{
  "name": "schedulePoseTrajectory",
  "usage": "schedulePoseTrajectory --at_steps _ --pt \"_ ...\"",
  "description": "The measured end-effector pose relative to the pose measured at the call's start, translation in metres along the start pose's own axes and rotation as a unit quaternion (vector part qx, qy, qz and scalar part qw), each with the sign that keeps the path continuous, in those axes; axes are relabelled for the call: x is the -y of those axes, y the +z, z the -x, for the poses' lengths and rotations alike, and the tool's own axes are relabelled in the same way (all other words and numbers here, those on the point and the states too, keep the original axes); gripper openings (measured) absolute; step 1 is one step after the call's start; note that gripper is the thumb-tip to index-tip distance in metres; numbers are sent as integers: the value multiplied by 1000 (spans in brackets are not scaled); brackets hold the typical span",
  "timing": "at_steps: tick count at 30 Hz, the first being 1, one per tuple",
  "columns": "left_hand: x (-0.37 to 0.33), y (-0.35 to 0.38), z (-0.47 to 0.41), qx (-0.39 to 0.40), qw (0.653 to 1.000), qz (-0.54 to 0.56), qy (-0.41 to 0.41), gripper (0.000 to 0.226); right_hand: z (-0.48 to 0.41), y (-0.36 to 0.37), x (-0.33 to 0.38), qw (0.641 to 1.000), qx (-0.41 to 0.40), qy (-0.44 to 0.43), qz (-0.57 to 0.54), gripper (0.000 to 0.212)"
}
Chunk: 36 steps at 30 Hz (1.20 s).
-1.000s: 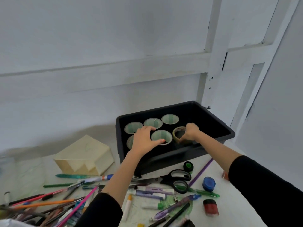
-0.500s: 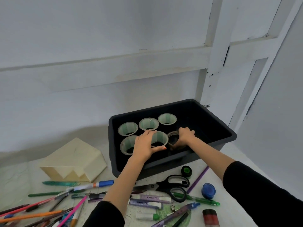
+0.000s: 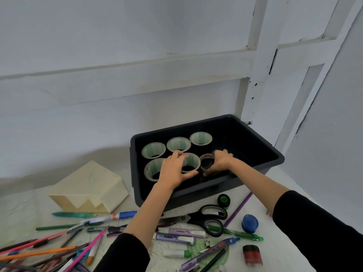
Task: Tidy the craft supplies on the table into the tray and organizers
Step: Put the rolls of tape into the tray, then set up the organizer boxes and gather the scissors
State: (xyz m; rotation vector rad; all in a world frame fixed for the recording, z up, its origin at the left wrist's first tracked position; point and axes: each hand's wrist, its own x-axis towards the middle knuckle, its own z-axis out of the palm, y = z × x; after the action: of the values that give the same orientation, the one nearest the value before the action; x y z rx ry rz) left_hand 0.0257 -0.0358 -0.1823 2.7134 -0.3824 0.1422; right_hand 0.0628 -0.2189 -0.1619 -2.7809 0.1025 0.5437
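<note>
The white table (image 3: pixel 25 209) lay strewn at its near edge with pens (image 3: pixel 244 235) and black scissors (image 3: pixel 196 214), none yet sorted. At its far right sat the black tray (image 3: pixel 279 160), with a cream organizer (image 3: pixel 88 187) to its left. Inside the tray, five green-cored tape rolls (image 3: pixel 200 138) lay flat in two rows, cores opening upward, apparently packed close to save room. The left hand (image 3: pixel 172 169) curled over the near middle roll (image 3: pixel 193 160), thumb on its near edge, likely steadying it. The right hand (image 3: pixel 222 161) gripped a brown tape roll (image 3: pixel 205 156) just right of it, hole up, seemingly seating it into the row.
</note>
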Motion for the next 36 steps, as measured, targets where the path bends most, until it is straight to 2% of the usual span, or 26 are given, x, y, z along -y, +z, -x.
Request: schedulePoseTrajectory --at_steps 2,4,7,9,11,15,24,27,31,33,36 --pt "0 -4 2 -10 1000 -2 -5 69 2 -2 2 1000 10 3 -27 101" --pt "-2 -11 6 -60 997 43 -21 63 8 -4 6 999 2 5 -43 90" --pt "-10 -27 15 -128 983 123 -43 43 23 -9 19 995 -88 -16 -51 67" --pt "-14 -38 24 -146 978 139 -49 37 35 -9 31 979 -165 -64 -102 55" --pt "-17 -49 36 -168 970 166 -62 34 47 -8 45 954 -205 -134 -173 43" --pt "-16 -71 67 -216 945 229 -88 23 73 -2 72 912 -181 -224 -292 21" --pt "20 -113 144 -350 875 273 -193 15 116 28 124 888 -132 -326 -298 15" --pt "40 -119 172 -390 829 309 -255 18 128 41 146 884 -134 -351 -279 15" --pt "80 -131 199 -434 734 371 -368 21 134 59 178 881 -129 -382 -246 15" --pt "105 -138 206 -431 685 409 -422 21 132 67 197 887 -125 -390 -214 16" --pt "142 -147 209 -400 650 448 -466 21 129 79 226 903 -119 -387 -140 23"
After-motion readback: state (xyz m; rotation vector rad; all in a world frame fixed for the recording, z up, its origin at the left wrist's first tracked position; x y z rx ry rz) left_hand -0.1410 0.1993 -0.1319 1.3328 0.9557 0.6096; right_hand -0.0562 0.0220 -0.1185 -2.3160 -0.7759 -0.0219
